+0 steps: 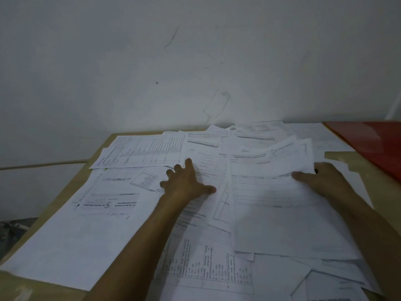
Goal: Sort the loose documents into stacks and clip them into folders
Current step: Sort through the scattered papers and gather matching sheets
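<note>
A bare white wall [195, 51], scuffed with faint grey marks, fills the upper half of the frame, and below it a pale wooden table [347, 157] runs from the centre down to the bottom edge. Loose papers [86, 240] cover nearly the whole tabletop in overlapping layers, most of them printed forms and tables lying at different angles. A large sheet with a letterhead lies upside down at lower left, a wide ruled table sheet [143, 152] sits at upper left of the pile, and a sheet with columns of text [214, 268] shows at bottom centre between the forearms. At the right edge of the frame a red folder [373, 144] lies on the table's far right corner, apart from both hands, with paper edges reaching close to it. The left hand [186, 183] is in the centre of the frame, pressed flat on the papers with fingers spread wide, gripping nothing. The right hand [325, 179] is at centre right, pinching the right side of a sheaf [277, 192] of several sheets, thumb on top and fingers hidden beneath; the sheaf's far end lifts slightly off the pile.
</note>
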